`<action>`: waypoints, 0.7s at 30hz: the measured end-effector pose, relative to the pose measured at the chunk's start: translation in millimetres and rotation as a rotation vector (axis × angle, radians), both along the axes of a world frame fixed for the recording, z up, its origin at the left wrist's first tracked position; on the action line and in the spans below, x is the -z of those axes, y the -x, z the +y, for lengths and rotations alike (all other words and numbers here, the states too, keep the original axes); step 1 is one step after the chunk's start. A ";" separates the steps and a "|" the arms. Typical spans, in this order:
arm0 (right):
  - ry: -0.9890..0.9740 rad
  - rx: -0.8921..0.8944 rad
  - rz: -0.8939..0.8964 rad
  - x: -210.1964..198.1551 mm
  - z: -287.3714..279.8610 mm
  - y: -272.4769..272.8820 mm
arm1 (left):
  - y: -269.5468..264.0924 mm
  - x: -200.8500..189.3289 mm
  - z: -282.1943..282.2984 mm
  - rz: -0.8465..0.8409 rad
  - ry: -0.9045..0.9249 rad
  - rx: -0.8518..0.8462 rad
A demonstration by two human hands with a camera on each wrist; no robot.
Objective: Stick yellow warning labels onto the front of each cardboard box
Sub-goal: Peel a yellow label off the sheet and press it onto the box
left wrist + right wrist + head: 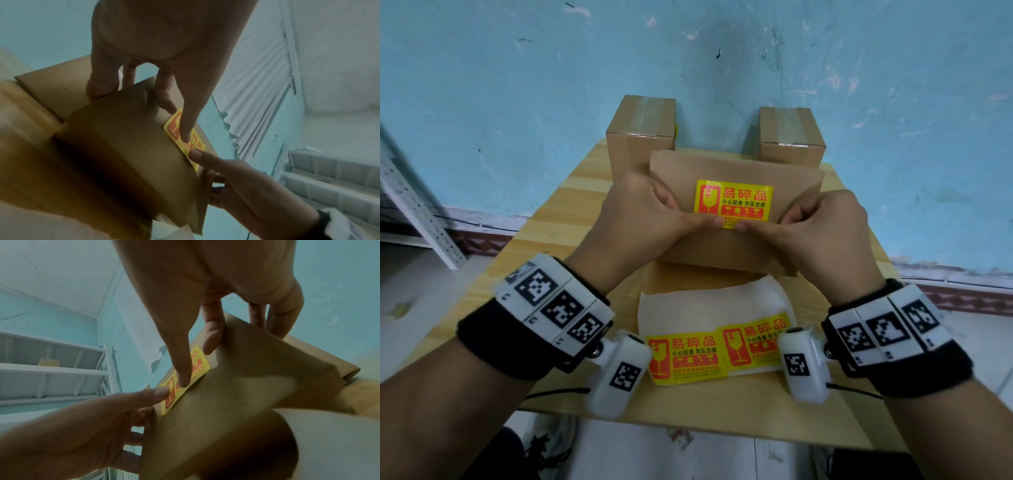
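Note:
A cardboard box stands tilted at the middle of the wooden table, held between both hands. A yellow warning label sits on its upturned face. My left hand grips the box's left edge and my right hand grips the right edge. Both thumbs press the label's lower edge, tips almost meeting. The left wrist view shows the left thumb on the label. In the right wrist view the right thumb lies on the label, and the left hand's fingers curl behind the box.
Two taped boxes stand at the table's back, one left and one right. A backing sheet with two unused yellow labels lies near the front edge. A white metal shelf stands left, against the blue wall.

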State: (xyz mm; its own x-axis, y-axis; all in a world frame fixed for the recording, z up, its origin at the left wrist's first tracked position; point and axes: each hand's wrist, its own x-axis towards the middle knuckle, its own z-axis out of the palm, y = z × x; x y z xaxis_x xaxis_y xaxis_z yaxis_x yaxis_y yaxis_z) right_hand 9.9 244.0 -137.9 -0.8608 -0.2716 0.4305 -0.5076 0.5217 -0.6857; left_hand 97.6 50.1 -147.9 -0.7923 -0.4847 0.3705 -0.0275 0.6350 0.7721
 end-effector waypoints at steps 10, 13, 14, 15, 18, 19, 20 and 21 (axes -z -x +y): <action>-0.048 0.012 0.070 0.0 2.8 0.2 | 1.3 2.1 11.9 0.015 0.130 -0.149; -0.008 -0.035 0.056 1.9 7.4 5.8 | 1.7 1.7 1.8 0.027 0.106 -0.084; 0.002 -0.059 0.047 1.4 9.6 7.7 | 1.9 1.6 -2.5 0.035 0.085 -0.048; 0.008 -0.087 0.036 0.8 11.8 9.2 | 1.6 1.2 -6.9 0.044 0.061 -0.015; 0.012 -0.133 0.024 0.3 15.5 11.9 | 1.0 -0.3 -15.5 0.045 0.009 0.054; 0.010 -0.140 0.028 0.7 15.7 12.1 | 0.6 -0.7 -16.3 0.038 -0.002 0.062; 0.008 -0.145 0.032 1.2 15.7 12.4 | 0.3 -1.0 -16.6 0.032 -0.015 0.066; 0.006 -0.151 0.033 1.6 15.7 12.9 | 0.0 -1.3 -16.5 0.028 -0.034 0.066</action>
State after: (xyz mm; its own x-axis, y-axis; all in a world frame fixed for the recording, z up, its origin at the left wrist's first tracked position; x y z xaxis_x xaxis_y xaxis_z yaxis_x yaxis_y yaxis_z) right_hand -3.0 259.7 -139.5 -0.7955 -0.3941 0.4603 -0.6025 0.4333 -0.6703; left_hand 97.6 33.6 -146.6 -0.8124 -0.4448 0.3770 0.0354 0.6078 0.7933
